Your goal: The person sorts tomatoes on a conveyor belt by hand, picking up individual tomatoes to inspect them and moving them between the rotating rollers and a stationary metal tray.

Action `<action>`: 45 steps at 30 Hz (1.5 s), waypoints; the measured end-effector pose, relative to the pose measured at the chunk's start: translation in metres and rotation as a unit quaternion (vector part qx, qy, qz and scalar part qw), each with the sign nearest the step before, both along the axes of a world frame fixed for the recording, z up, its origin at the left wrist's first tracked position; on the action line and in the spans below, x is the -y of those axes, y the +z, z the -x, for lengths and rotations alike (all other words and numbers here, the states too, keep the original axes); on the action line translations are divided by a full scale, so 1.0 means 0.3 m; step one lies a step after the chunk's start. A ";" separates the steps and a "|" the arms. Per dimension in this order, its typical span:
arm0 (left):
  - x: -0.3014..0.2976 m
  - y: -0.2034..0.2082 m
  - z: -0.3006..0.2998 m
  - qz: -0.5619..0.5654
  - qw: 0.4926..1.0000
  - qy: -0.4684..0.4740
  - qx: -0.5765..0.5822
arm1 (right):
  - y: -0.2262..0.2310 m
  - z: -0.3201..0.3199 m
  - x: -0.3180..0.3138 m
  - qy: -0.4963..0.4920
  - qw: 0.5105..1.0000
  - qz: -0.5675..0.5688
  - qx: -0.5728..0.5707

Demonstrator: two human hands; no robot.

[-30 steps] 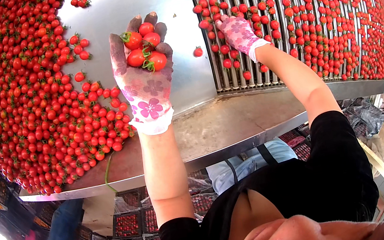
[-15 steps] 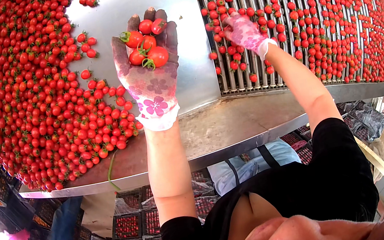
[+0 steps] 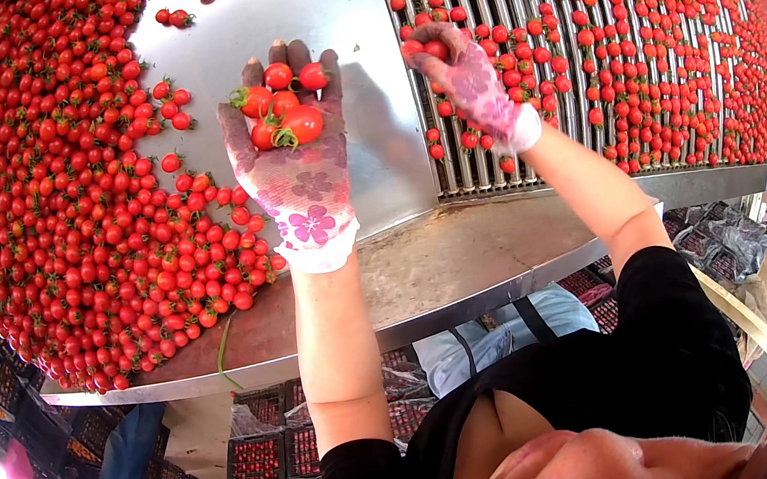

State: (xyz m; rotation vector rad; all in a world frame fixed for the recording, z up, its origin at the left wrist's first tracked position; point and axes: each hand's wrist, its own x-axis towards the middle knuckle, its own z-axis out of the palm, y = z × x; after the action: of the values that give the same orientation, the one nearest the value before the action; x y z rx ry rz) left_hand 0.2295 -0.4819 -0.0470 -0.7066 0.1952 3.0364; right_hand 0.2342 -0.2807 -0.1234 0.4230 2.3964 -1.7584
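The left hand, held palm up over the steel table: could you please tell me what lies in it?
In the left hand, a small heap of red cherry tomatoes, some with green stems. Whatever lies beneath the heap is covered.

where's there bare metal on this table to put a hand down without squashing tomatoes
Bare sheet metal runs between the tomato heap and the slotted rollers, partly under the left hand, and along the near table edge below the rollers. A few stray tomatoes dot the far end. The heap and the rollers under the right hand are crowded.
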 end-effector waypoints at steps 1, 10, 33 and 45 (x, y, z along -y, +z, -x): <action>-0.002 -0.014 -0.002 0.000 1.000 0.006 0.004 | 0.083 -0.013 0.053 0.023 0.986 -0.060 -0.156; -0.008 0.065 -0.043 0.021 0.998 -0.044 -0.037 | 0.274 0.000 0.447 0.112 0.863 -0.215 -0.444; 0.001 -0.024 0.011 -0.066 0.996 -0.014 -0.059 | -0.333 0.230 -0.683 0.120 0.804 -0.582 -0.022; -0.049 -0.020 -0.003 -0.045 0.985 -0.152 -0.072 | 0.230 0.105 -0.084 0.035 0.964 -0.057 -0.257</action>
State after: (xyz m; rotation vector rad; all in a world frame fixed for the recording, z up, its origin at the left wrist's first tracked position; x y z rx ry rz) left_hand 0.2303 -0.4672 -0.0529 -0.4085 0.1504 2.7825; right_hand 0.2029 -0.2555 -0.0543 -0.1314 2.8171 -1.8871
